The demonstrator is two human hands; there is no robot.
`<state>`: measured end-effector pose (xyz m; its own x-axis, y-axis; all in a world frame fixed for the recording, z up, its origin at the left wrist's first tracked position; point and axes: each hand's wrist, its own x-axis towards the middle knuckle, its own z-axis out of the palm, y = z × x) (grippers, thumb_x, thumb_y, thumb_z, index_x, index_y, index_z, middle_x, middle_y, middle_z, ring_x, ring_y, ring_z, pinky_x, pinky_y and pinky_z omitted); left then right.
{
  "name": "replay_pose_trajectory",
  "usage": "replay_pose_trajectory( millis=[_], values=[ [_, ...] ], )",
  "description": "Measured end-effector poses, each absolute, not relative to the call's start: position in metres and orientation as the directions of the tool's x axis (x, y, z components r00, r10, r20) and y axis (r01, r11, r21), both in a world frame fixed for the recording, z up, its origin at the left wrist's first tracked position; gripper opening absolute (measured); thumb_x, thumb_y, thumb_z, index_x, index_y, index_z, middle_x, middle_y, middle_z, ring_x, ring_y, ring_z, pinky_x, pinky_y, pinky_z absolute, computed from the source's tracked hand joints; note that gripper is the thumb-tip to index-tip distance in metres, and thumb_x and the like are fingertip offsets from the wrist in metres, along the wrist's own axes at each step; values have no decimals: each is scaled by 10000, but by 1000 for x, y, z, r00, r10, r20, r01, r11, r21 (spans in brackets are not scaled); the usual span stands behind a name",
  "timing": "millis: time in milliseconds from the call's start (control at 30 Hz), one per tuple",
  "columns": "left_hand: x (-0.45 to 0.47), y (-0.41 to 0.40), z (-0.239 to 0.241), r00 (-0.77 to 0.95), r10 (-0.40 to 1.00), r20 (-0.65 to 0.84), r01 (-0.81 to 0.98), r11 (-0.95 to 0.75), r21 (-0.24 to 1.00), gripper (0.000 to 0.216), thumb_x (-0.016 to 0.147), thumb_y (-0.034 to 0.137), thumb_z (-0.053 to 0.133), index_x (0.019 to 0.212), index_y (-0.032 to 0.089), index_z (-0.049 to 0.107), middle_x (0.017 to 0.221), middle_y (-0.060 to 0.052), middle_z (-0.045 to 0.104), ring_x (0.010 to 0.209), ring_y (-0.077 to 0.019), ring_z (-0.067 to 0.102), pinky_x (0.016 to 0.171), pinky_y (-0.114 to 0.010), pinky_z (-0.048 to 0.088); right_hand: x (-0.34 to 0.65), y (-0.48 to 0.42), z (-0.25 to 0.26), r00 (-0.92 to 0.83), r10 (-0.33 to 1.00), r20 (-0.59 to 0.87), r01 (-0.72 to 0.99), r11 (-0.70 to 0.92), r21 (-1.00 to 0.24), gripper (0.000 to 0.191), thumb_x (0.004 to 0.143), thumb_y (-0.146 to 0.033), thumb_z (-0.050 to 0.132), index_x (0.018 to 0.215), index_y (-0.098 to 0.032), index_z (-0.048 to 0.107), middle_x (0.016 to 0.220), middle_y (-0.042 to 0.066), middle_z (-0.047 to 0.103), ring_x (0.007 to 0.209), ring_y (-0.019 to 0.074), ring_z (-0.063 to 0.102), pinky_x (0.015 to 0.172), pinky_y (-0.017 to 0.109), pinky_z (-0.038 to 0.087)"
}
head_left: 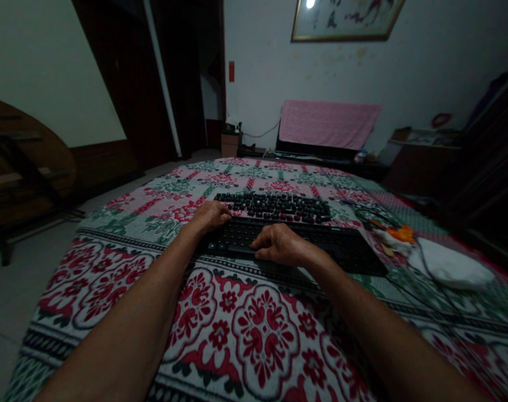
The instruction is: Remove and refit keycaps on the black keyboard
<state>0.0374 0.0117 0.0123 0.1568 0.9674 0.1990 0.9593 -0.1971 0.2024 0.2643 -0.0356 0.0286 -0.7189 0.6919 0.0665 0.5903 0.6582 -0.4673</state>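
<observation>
A black keyboard (354,248) lies on the patterned cloth before me, most of its keycaps off, with a few still on its near left edge. My left hand (212,215) holds the keyboard's far left corner, fingers curled at the edge. Over the near row of the keyboard, left of its middle, my right hand (279,244) has thumb and fingers drawn together; anything between them is hidden or too small to name. Behind the keyboard, loose black keycaps (279,206) are laid out in rows on the cloth.
To the right lie a white cloth-like bundle (450,265), an orange item (402,233) and thin dark cables (421,301). The patterned cloth (262,335) covers the broad surface. A pink towel (329,123) hangs by the far wall; a round wooden tabletop (27,145) stands at left.
</observation>
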Motion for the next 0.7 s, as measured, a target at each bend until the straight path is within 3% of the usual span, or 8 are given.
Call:
replay_pose_trajectory(
  millis=[233,500,700],
  values=[
    [37,11,12,172,962,213,954,-217,205,295,712,333,481,915,250,678,851,-8,686,794,-169,596,693,-232,417,263,-37,31,-731,678,82,590,687,-425,233,640,-151,622,856,-153,708,810,37,649,717,126,574,669,208,415],
    [40,10,14,150,970,190,963,-187,193,290,714,344,480,913,262,676,852,1,685,784,-156,600,669,-215,415,263,-34,23,-735,673,79,569,676,-469,226,636,-154,602,838,-154,704,789,19,657,704,118,566,629,189,403],
    [40,9,16,149,973,179,962,-185,202,286,712,346,483,906,266,677,847,9,685,789,-152,596,671,-208,414,264,-35,22,-755,651,86,574,718,-394,193,674,-173,544,782,-154,702,704,12,645,643,116,532,589,201,369]
  ],
)
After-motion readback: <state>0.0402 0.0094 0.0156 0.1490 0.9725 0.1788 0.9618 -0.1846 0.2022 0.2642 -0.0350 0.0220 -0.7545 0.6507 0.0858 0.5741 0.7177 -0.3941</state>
